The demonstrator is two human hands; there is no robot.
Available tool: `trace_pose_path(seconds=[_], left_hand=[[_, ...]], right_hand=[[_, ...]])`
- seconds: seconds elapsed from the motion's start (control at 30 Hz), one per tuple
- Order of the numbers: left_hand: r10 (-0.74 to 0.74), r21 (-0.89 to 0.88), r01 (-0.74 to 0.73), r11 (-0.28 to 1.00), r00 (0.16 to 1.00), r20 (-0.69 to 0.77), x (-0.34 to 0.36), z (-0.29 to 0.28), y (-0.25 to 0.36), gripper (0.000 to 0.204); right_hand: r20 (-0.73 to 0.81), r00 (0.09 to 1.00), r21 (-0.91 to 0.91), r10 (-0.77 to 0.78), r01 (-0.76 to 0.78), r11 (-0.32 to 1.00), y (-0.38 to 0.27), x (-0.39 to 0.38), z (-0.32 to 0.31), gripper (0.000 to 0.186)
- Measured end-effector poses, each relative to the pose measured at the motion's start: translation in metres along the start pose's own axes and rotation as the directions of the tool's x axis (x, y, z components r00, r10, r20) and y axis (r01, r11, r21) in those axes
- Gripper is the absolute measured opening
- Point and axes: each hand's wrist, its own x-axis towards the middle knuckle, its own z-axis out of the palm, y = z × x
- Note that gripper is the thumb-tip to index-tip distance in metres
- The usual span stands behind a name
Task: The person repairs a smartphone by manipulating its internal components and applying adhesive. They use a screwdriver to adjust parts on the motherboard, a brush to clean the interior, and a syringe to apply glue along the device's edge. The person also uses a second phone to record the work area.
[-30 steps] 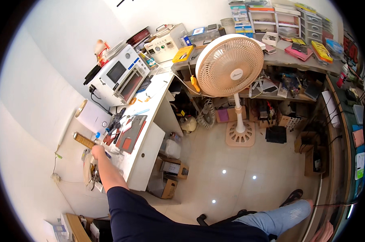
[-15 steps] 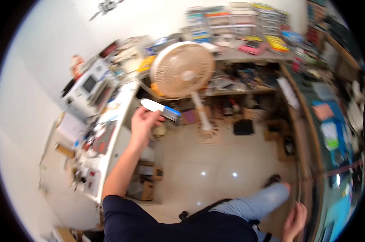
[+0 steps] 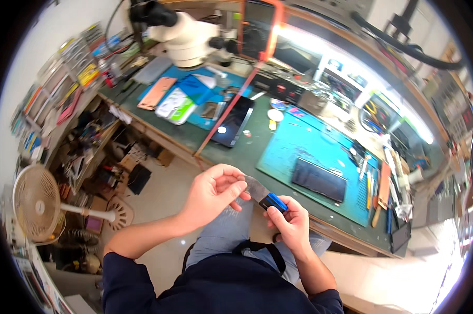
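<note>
A thin flat metal pry blade (image 3: 257,189) with a blue-and-black handle (image 3: 274,202) is held low in front of the bench. My right hand (image 3: 293,220) grips it by the handle, thumb on top. At the blade's far end, the curled thumb and forefinger of my left hand (image 3: 215,191) close on its edge. Beyond both hands, a dark phone (image 3: 319,179) lies on the blue work mat (image 3: 278,157).
Farther left on the green bench top (image 3: 215,152) lies a second dark phone (image 3: 235,121), with a microscope (image 3: 181,39) behind it. Tweezers, brushes and other hand tools line the mat's right side. A pedestal fan (image 3: 37,203) stands on the floor at left.
My view has swung right from the fan to the bench. The pry blade, earlier in my left hand alone, now has its handle in my right hand, which has come up from my side.
</note>
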Motion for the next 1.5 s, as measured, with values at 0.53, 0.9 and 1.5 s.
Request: trace_pose_path(seconds=[0.53, 0.9, 1.5], left_hand=[[-0.301, 0.213, 0.214, 0.953, 0.736, 0.606, 0.057, 0.145, -0.044, 0.013], [0.312, 0.709, -0.7, 0.081, 0.694, 0.649, 0.122, 0.125, -0.025, 0.063], [0.026, 0.295, -0.162, 0.942, 0.909, 0.417, 0.189, 0.112, 0.009, 0.03]], right_hand=[[-0.261, 0.926, -0.1, -0.272, 0.255, 0.962, -0.007, -0.072, -0.13, 0.02], [-0.473, 0.835, -0.328, -0.283, 0.132, 0.935, -0.077, -0.005, -0.182, 0.017], [-0.189, 0.949, -0.185, -0.253, 0.218, 0.958, -0.084, 0.068, -0.206, 0.022]])
